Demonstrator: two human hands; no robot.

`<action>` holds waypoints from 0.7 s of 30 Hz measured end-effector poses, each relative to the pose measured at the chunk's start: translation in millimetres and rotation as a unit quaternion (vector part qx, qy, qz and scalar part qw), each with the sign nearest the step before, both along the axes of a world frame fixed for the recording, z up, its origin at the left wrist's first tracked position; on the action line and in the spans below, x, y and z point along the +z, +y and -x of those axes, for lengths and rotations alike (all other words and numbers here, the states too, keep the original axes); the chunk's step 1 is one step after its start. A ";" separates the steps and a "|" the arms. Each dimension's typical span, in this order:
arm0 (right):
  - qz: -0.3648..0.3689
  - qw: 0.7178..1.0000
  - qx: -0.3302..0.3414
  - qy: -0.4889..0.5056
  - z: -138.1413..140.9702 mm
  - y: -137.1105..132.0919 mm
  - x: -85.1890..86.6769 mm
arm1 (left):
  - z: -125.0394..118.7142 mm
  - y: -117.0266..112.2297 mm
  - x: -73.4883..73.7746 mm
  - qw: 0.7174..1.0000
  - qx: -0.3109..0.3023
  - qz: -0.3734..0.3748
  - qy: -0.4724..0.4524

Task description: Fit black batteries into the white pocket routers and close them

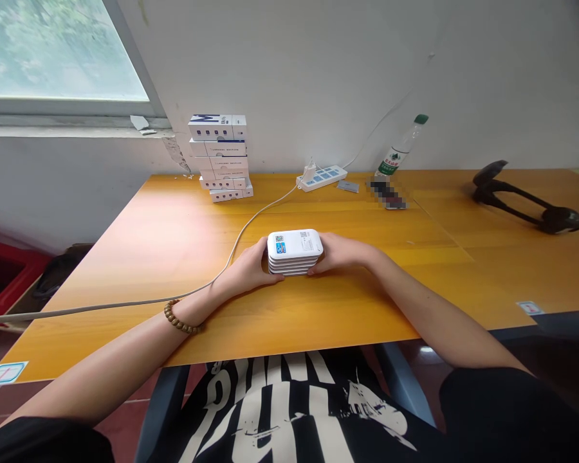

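Left hand [248, 267] and right hand [342, 252], both bare, curled closed around opposite ends of a stack of flat, white, rounded plastic units [294, 252], gripping it between them. Small QR code and blue label on the top unit. Stack over the middle of an orange wood-grain tabletop [125, 257], nearer the front edge; contact with the surface impossible to tell. Brown wooden bead bracelet [178, 316] around the left wrist. Thin white cable [251, 225] running across the tabletop from a white power strip with blue switches [321, 178], passing between the stack and a leaning tower of white-and-blue boxes [219, 157], then just beside the left wrist. Farther right, a clear plastic bottle with a green cap [398, 148], tilted against the wall, and a black curved stand [525, 202]. Pixelated, unreadable object [386, 193] beside the bottle.
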State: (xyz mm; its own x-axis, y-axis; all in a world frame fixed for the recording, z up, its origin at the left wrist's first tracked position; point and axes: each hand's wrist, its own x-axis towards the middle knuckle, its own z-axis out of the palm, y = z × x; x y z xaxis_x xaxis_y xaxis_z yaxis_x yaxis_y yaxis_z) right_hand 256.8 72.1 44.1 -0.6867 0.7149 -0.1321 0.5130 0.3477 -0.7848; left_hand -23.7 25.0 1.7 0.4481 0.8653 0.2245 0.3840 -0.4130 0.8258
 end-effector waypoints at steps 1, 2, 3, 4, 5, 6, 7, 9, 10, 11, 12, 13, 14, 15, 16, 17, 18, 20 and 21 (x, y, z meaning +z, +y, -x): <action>0.001 1.000 0.007 0.000 0.2 0.1 -0.4 | -0.6 0.1 0.9 1.000 -0.010 -0.005 -0.005; 0.002 1.000 0.015 -0.001 0.5 0.3 -1.5 | -1.3 0.2 2.0 1.000 -0.020 -0.010 -0.010; 0.002 1.000 0.021 -0.002 0.8 0.7 -3.1 | -1.8 0.2 3.0 0.999 -0.029 -0.012 -0.013; 0.002 1.000 0.023 -0.003 1.1 1.2 -5.3 | -2.0 0.2 3.5 0.999 -0.031 -0.013 -0.014; 0.001 1.000 0.021 -0.003 1.4 1.9 -8.0 | -2.0 0.1 3.4 0.999 -0.028 -0.010 -0.012; 0.000 1.000 0.017 0.000 1.6 2.7 -10.9 | -1.8 0.1 2.8 1.000 -0.019 -0.006 -0.007; 0.000 1.000 0.015 0.007 1.8 3.5 -14.0 | -1.3 0.0 1.6 1.000 -0.007 -0.002 0.000; 0.002 1.000 0.015 0.024 2.2 5.0 -19.0 | 0.0 -0.1 -1.6 1.000 0.016 0.004 0.017; 0.003 0.999 0.016 0.029 2.3 5.5 -20.7 | 0.5 0.1 -3.2 0.999 0.023 0.004 0.023; 0.001 0.999 0.014 0.032 2.6 5.7 -21.6 | 1.0 0.4 -4.6 0.999 0.027 0.002 0.026; -0.002 0.999 0.010 0.031 2.9 5.6 -21.8 | 1.3 1.0 -5.7 0.999 0.029 -0.002 0.027; -0.006 1.000 0.006 0.028 3.4 5.2 -21.4 | 1.5 1.7 -6.5 0.999 0.030 -0.006 0.026; -0.011 1.000 0.003 0.026 3.8 4.8 -20.6 | 1.6 2.7 -7.1 0.999 0.031 -0.010 0.026; -0.016 1.000 0.001 0.026 4.3 4.2 -19.7 | 1.7 3.8 -7.6 0.999 0.032 -0.012 0.027; -0.019 0.999 0.000 0.027 4.7 3.8 -18.8 | 1.8 4.9 -7.9 0.999 0.033 -0.013 0.029; -0.022 0.999 -0.002 0.029 5.0 3.4 -18.1 | 2.0 5.9 -8.2 0.999 0.033 -0.013 0.032; -0.023 0.999 -0.005 0.030 5.2 3.2 -17.7 | 2.2 6.7 -8.2 0.999 0.032 -0.012 0.034; -0.024 0.999 -0.008 0.032 5.3 3.3 -17.7 | 2.7 7.1 -7.2 0.999 0.031 -0.009 0.035; -0.024 0.999 -0.008 0.033 5.2 3.5 -18.0 | 2.8 6.7 -6.0 0.999 0.031 -0.008 0.037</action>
